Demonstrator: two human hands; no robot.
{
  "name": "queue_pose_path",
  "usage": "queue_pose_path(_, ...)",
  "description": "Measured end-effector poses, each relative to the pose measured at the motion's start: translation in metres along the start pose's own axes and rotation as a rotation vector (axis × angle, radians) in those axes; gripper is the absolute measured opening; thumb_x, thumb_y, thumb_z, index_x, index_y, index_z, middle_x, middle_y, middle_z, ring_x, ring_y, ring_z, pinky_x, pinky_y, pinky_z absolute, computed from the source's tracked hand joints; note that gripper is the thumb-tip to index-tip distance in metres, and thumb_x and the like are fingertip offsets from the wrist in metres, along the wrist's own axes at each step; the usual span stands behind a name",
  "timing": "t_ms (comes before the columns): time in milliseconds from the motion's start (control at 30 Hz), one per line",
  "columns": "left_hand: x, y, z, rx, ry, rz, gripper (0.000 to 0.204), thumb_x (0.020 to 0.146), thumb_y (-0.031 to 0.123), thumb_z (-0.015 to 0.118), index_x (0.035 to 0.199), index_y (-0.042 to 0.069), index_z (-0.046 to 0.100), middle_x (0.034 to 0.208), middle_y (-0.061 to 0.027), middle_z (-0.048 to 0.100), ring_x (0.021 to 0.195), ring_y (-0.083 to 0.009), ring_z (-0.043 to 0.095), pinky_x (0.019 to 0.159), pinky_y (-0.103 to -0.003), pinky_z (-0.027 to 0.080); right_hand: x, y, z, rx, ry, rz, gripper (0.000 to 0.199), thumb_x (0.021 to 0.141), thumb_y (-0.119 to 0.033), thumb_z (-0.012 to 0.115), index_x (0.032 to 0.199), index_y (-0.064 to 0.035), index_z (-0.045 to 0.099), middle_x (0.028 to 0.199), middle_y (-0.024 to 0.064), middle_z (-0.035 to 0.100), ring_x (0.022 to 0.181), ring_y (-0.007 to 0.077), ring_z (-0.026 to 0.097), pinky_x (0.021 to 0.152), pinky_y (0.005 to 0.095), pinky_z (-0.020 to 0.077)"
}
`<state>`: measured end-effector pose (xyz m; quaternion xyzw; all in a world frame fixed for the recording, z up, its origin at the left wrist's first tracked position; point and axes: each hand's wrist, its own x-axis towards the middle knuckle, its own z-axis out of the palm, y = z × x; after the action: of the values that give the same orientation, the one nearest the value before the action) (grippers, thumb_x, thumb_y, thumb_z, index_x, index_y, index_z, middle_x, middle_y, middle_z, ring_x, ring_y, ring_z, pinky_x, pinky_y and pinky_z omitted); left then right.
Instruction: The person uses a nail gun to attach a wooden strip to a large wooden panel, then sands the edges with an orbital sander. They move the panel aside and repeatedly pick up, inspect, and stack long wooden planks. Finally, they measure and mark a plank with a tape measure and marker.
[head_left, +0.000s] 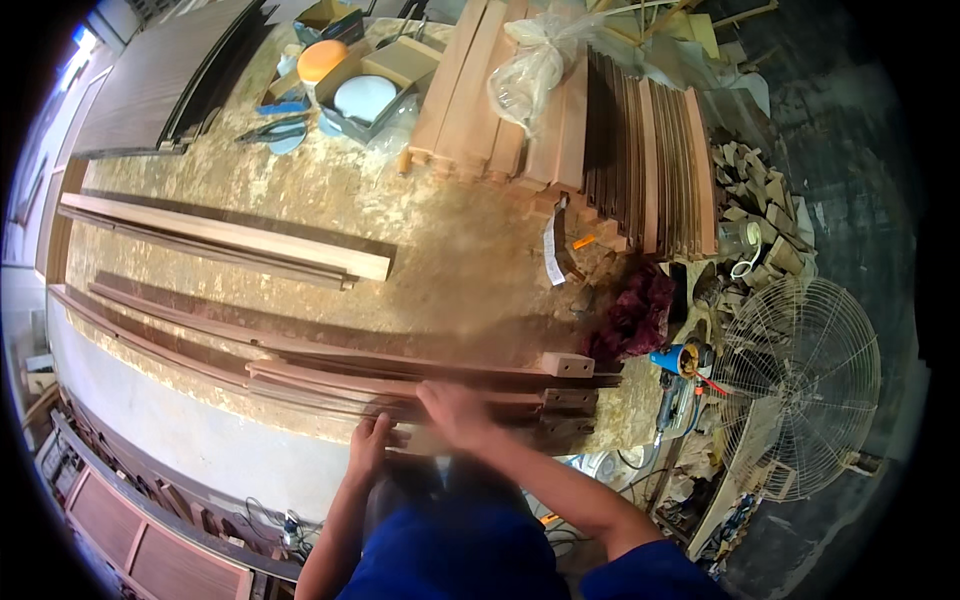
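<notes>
Long reddish-brown wooden rails (340,377) lie side by side along the near edge of the worktable, some with drilled end blocks at their right ends. My left hand (371,440) is closed at the nearest strips, its fingers curled over the edge of a wooden strip. To the right, my right hand (455,412) lies over the top of the rails, its fingertips touching the wood. Motion blurs that hand, and whether its fingers grip a rail is unclear. A drilled end block (568,365) stands just beyond it.
A pale wooden bar (230,235) lies farther back at left. Stacked planks (470,80) and dark slats (650,160) fill the far side. At right are a dark red cloth (640,312), a blue power tool (675,360) and a wire-caged fan (797,390). Open boxes (370,95) sit far left.
</notes>
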<state>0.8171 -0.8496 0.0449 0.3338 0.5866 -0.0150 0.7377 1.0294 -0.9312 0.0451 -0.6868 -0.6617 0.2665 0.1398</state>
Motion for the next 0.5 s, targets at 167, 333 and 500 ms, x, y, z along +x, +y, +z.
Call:
queue_pose_path(167,-0.003,-0.01,0.009,0.039,0.013,0.012,0.034,0.106,0.032,0.055,0.111,-0.002,0.058,0.097,-0.0172,0.075,0.082,-0.0218,0.071,0.065,-0.034,0.059,-0.009,0.002,0.002,-0.189,0.216,0.068,0.024,0.085,-0.018,0.061,0.107,-0.0077,0.061,0.101,0.0094,0.057,0.094,0.0251,0.058,0.086,0.0394,0.0477)
queue_pose_path(333,-0.01,-0.009,0.034,0.116,0.047,0.049,0.028,0.104,0.026,0.058,0.109,-0.002,0.059,0.097,-0.017,0.075,0.083,-0.0211,0.071,0.068,-0.034,0.06,-0.01,0.02,0.013,-0.144,0.339,-0.065,0.021,0.085,-0.016,0.061,0.104,-0.0088,0.062,0.098,0.0092,0.059,0.094,0.0243,0.06,0.084,0.0399,0.0487)
queue_pose_path(500,-0.025,-0.018,0.05,0.112,0.121,0.118,0.026,0.103,0.025,0.06,0.108,-0.001,0.06,0.096,-0.0163,0.075,0.083,-0.0207,0.072,0.069,-0.032,0.059,0.002,0.127,-0.072,0.155,0.653,0.536,0.019,0.086,-0.012,0.072,0.099,-0.0012,0.065,0.105,0.0213,0.064,0.1,0.0393,0.063,0.086,0.0512,0.0504)
